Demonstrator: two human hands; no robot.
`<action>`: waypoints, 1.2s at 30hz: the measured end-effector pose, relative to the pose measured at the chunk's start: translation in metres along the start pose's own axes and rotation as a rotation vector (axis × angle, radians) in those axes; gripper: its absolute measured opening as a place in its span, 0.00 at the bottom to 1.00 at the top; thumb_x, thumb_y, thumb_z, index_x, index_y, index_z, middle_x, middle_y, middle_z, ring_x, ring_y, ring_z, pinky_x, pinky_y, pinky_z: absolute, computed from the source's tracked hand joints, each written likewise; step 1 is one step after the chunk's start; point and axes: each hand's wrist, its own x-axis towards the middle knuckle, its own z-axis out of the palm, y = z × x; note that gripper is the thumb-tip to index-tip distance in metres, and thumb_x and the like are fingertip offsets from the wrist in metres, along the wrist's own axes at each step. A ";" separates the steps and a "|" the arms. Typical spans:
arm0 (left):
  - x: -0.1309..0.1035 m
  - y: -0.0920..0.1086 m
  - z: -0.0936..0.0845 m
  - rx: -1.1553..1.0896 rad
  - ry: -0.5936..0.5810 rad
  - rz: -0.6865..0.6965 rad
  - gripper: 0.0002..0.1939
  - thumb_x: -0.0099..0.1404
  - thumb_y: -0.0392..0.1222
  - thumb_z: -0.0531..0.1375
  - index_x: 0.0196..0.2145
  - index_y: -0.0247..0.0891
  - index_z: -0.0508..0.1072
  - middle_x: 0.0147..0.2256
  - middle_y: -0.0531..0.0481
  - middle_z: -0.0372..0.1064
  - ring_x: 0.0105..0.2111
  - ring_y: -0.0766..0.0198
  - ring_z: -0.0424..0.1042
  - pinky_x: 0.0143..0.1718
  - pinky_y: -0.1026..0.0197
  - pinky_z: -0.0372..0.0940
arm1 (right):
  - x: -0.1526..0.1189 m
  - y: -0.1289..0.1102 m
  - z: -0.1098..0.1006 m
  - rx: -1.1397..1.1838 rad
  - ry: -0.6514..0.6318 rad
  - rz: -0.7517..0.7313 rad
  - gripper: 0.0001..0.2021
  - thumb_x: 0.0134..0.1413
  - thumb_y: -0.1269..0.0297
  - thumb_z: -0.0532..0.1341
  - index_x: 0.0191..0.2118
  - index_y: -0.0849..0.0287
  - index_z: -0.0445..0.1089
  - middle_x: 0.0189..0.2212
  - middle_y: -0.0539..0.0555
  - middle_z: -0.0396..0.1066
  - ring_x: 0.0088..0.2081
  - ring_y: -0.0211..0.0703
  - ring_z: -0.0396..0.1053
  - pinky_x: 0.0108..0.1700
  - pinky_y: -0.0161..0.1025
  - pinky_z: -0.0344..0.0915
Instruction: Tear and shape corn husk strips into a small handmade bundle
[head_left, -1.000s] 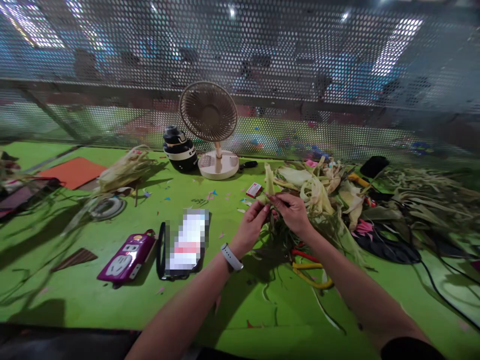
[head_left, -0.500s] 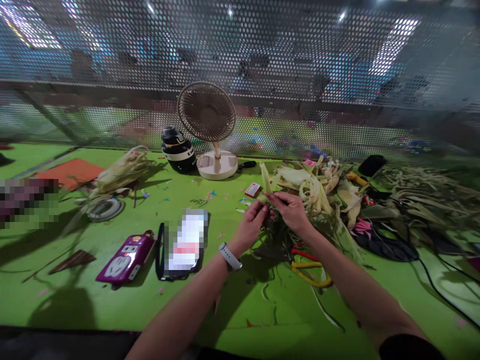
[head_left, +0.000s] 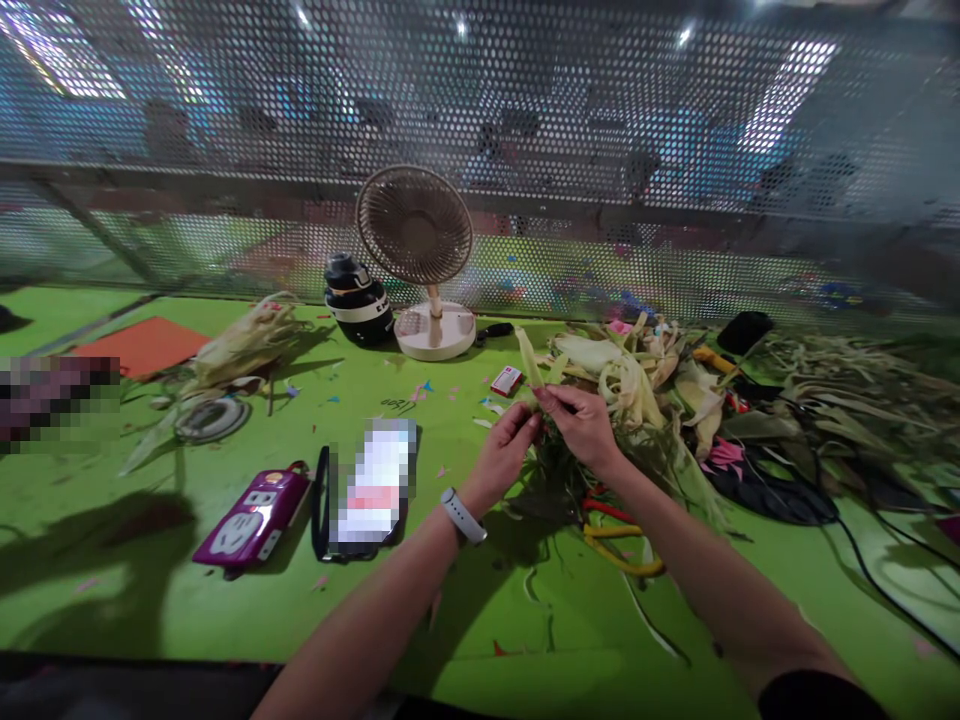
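Observation:
Between my two hands a pale green strip of corn husk (head_left: 529,358) stands up, its tip pointing away from me and leaning a little left. My left hand (head_left: 504,455), with a white band on the wrist, is closed in a pinch at the strip's lower end. My right hand (head_left: 586,428) pinches the strip just above, thumb and forefinger pressed together. The fingers hide the lower part of the husk. Just beyond the hands lies a small red-and-white box (head_left: 506,380). A heap of loose husks (head_left: 626,375) lies beside my right hand.
Yellow-handled scissors (head_left: 622,560) lie below my right forearm. To the left are a phone (head_left: 375,485), a purple power strip (head_left: 253,522) and a husk bundle (head_left: 244,345). A fan (head_left: 435,335) and black bottle (head_left: 358,305) stand before the perforated screen (head_left: 600,240).
The husk strip leans slightly more to the left, and my left fingers have shifted a little. At the far left, a brown triangular piece is gone from the table and the shadow has moved.

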 end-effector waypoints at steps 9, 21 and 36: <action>0.001 -0.003 -0.001 0.024 0.033 0.025 0.14 0.51 0.43 0.67 0.36 0.39 0.76 0.29 0.54 0.69 0.27 0.70 0.61 0.31 0.67 0.59 | 0.000 0.004 0.001 0.007 0.020 0.077 0.17 0.53 0.51 0.59 0.27 0.61 0.75 0.23 0.49 0.69 0.28 0.38 0.66 0.31 0.33 0.63; -0.002 -0.001 0.000 -0.327 0.093 -0.173 0.15 0.47 0.38 0.69 0.33 0.39 0.72 0.29 0.57 0.70 0.29 0.73 0.70 0.32 0.71 0.64 | -0.002 0.002 0.005 0.095 0.039 0.076 0.14 0.53 0.54 0.59 0.35 0.59 0.75 0.27 0.50 0.71 0.27 0.37 0.65 0.29 0.34 0.66; 0.006 -0.007 -0.004 -0.053 0.128 0.043 0.13 0.45 0.45 0.70 0.30 0.39 0.77 0.29 0.53 0.73 0.30 0.69 0.67 0.37 0.65 0.63 | -0.001 0.001 0.004 0.139 -0.023 0.022 0.12 0.50 0.54 0.63 0.32 0.57 0.78 0.32 0.52 0.77 0.34 0.44 0.73 0.40 0.40 0.69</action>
